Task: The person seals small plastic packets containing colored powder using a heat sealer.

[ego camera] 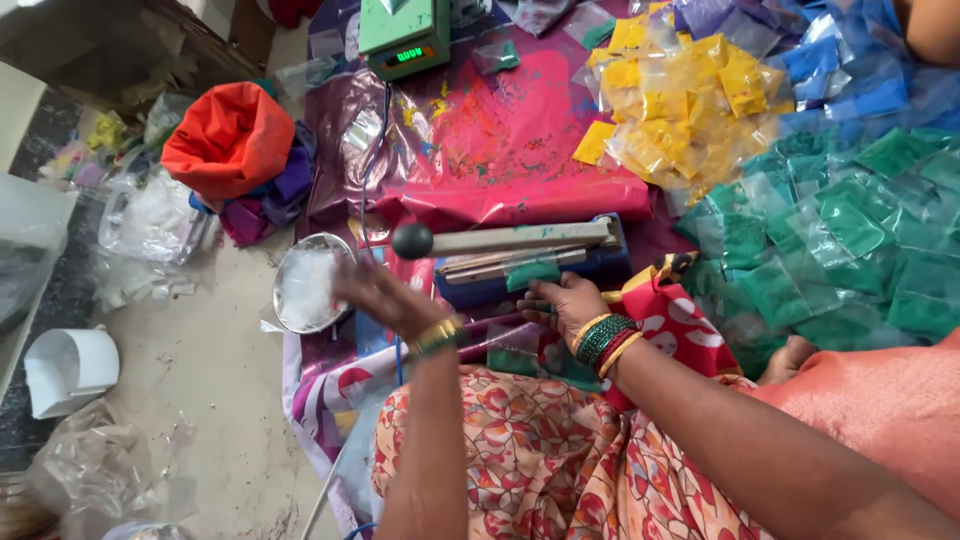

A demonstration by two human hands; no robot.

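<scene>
My right hand (562, 302) pinches a green powder packet (532, 272) under the heat sealer's (530, 262) raised arm; my blurred left hand (385, 295), fingers loosely spread and empty, hovers beside the steel bowl (306, 285). A crooked packet could seal badly and spill; fingertips risk burning.

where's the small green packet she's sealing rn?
In the head view, the small green powder packet sits centre frame under the raised sealer arm, on the blue sealer base, just above the right hand.
</scene>
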